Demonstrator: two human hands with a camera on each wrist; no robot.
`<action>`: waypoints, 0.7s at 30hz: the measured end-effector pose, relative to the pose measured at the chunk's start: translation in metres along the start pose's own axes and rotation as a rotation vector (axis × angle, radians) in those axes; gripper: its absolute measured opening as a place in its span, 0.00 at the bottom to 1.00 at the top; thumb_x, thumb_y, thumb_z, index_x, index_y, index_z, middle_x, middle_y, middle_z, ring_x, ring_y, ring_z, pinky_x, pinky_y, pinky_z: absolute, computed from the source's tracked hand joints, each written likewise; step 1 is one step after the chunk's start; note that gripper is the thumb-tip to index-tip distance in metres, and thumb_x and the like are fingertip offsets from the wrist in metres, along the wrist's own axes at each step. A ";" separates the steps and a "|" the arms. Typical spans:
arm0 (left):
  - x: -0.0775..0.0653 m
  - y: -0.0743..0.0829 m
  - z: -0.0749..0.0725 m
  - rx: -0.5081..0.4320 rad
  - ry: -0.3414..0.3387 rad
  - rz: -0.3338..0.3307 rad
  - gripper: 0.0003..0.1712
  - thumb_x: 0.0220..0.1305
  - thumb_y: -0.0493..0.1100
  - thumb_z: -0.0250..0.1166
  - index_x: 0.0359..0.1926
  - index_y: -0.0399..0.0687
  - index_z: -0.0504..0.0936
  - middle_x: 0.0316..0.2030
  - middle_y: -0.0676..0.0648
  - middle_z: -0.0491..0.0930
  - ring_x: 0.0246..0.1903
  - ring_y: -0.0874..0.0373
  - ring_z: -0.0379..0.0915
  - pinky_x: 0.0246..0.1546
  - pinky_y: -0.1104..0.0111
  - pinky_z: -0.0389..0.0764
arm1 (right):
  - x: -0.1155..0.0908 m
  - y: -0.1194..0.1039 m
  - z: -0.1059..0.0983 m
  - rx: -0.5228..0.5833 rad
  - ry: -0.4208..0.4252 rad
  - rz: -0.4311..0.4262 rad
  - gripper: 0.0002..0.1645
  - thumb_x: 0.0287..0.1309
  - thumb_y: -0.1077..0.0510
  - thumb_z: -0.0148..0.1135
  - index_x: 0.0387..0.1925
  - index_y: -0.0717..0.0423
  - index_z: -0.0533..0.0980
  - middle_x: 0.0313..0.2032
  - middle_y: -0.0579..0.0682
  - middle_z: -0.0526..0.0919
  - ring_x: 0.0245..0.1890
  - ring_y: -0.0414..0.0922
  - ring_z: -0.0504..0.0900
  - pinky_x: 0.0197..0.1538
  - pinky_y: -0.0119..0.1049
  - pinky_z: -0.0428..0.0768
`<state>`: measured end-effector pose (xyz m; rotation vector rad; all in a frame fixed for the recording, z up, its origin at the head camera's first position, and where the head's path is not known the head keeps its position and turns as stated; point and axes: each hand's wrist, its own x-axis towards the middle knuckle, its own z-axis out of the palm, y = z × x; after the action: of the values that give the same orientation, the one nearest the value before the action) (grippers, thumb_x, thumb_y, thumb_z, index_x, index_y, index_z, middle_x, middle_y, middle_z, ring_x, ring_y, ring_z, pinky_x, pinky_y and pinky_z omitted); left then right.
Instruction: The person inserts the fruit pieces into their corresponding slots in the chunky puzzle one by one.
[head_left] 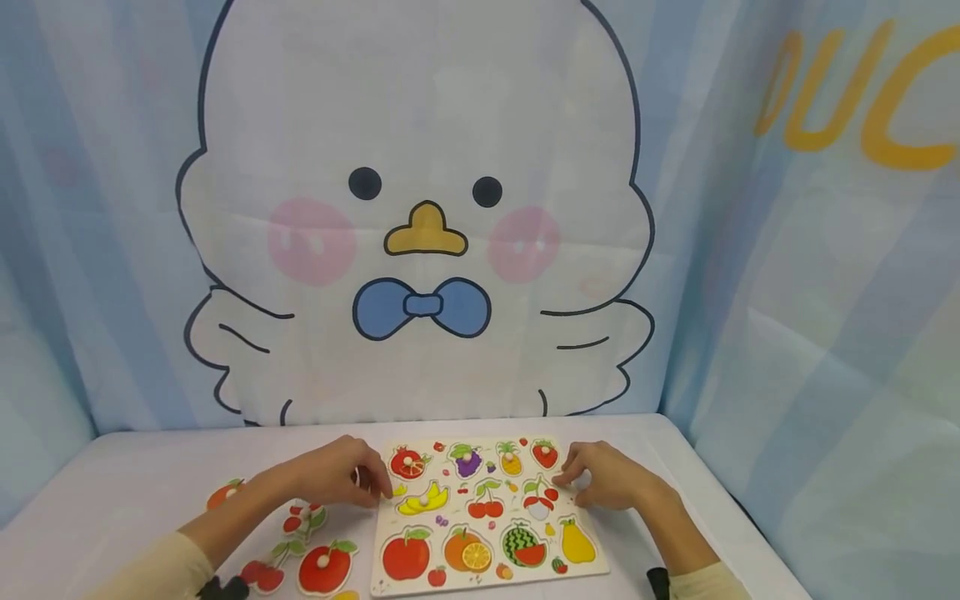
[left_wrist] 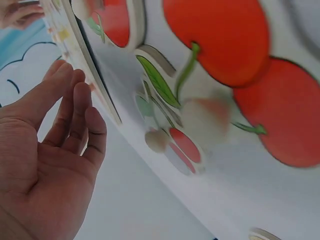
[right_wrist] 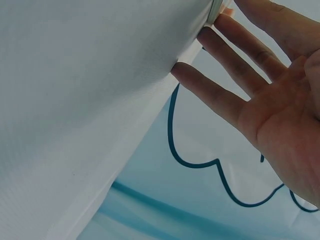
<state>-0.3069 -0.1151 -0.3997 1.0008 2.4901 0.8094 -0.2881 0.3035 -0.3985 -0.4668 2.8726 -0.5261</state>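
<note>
A white wooden fruit puzzle board (head_left: 504, 510) lies on the table between the two hands. Its top row shows a pomegranate (head_left: 408, 462), grapes (head_left: 467, 461), a pineapple (head_left: 511, 459) and a strawberry (head_left: 545, 454), with bananas (head_left: 423, 498) below. My left hand (head_left: 345, 472) has its fingertips right at the board's left edge, fingers slightly bent. At the right edge, my right hand (head_left: 607, 477) reaches its thumb and index finger over the upper right corner area. The right wrist view shows straight fingers (right_wrist: 240, 65) against the tabletop and the board's side.
Left of the board lie loose knobbed pieces: an apple (head_left: 325, 569), cherries (head_left: 267, 573), a smaller red fruit piece (head_left: 304, 520) and an orange-coloured piece (head_left: 223, 493) partly behind the left forearm. A curtain with a cartoon duck (head_left: 420, 367) hangs behind the white table (head_left: 97, 508).
</note>
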 end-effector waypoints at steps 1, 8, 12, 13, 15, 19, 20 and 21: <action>-0.003 -0.001 -0.001 -0.003 0.003 -0.011 0.08 0.57 0.40 0.69 0.36 0.61 0.87 0.31 0.60 0.82 0.30 0.63 0.74 0.34 0.72 0.78 | 0.000 0.000 0.000 0.001 0.002 -0.005 0.18 0.42 0.63 0.75 0.38 0.43 0.87 0.40 0.38 0.77 0.46 0.45 0.72 0.55 0.53 0.73; -0.024 -0.013 -0.004 -0.032 0.011 -0.059 0.07 0.57 0.40 0.69 0.34 0.60 0.87 0.31 0.58 0.82 0.30 0.61 0.74 0.33 0.71 0.78 | 0.001 0.001 0.001 -0.005 -0.012 0.006 0.19 0.42 0.63 0.75 0.38 0.42 0.86 0.39 0.38 0.77 0.45 0.44 0.73 0.55 0.52 0.74; -0.037 -0.020 -0.006 -0.044 0.012 -0.092 0.06 0.56 0.40 0.70 0.32 0.60 0.86 0.30 0.58 0.82 0.29 0.61 0.75 0.34 0.71 0.78 | 0.001 0.003 0.002 -0.004 -0.011 0.000 0.19 0.42 0.63 0.75 0.39 0.42 0.86 0.39 0.37 0.77 0.45 0.44 0.73 0.54 0.53 0.74; -0.041 -0.022 -0.007 -0.049 0.012 -0.098 0.06 0.56 0.40 0.70 0.32 0.59 0.86 0.30 0.58 0.82 0.29 0.61 0.74 0.33 0.71 0.78 | 0.001 0.003 0.002 -0.004 -0.009 -0.003 0.19 0.42 0.63 0.75 0.39 0.42 0.86 0.39 0.37 0.77 0.45 0.44 0.73 0.54 0.53 0.74; -0.048 -0.024 -0.009 -0.059 0.008 -0.104 0.06 0.56 0.40 0.70 0.31 0.58 0.85 0.29 0.57 0.82 0.29 0.61 0.74 0.33 0.71 0.78 | 0.001 0.002 0.001 -0.006 -0.005 -0.006 0.19 0.42 0.63 0.75 0.39 0.42 0.86 0.39 0.37 0.77 0.46 0.44 0.73 0.54 0.53 0.73; -0.065 -0.027 -0.013 -0.093 -0.021 -0.086 0.05 0.54 0.39 0.71 0.29 0.55 0.85 0.28 0.56 0.82 0.27 0.62 0.74 0.30 0.71 0.77 | 0.001 0.001 0.000 -0.005 -0.006 0.003 0.19 0.42 0.63 0.75 0.39 0.42 0.86 0.40 0.38 0.77 0.46 0.45 0.72 0.55 0.54 0.73; -0.069 -0.028 -0.014 -0.095 -0.033 -0.079 0.04 0.54 0.39 0.71 0.29 0.55 0.85 0.27 0.55 0.82 0.26 0.63 0.73 0.30 0.72 0.77 | 0.001 0.000 -0.001 -0.004 -0.007 0.008 0.19 0.42 0.63 0.75 0.39 0.41 0.86 0.40 0.38 0.77 0.47 0.45 0.72 0.55 0.54 0.72; -0.073 -0.028 -0.015 -0.101 -0.047 -0.076 0.04 0.54 0.39 0.71 0.28 0.54 0.85 0.27 0.55 0.81 0.26 0.64 0.73 0.29 0.72 0.76 | 0.002 -0.001 -0.001 -0.003 -0.006 0.014 0.19 0.42 0.63 0.75 0.39 0.41 0.86 0.40 0.38 0.77 0.47 0.45 0.72 0.55 0.54 0.72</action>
<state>-0.2779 -0.1893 -0.3988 0.8754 2.4060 0.8683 -0.2896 0.3028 -0.3975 -0.4484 2.8688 -0.5174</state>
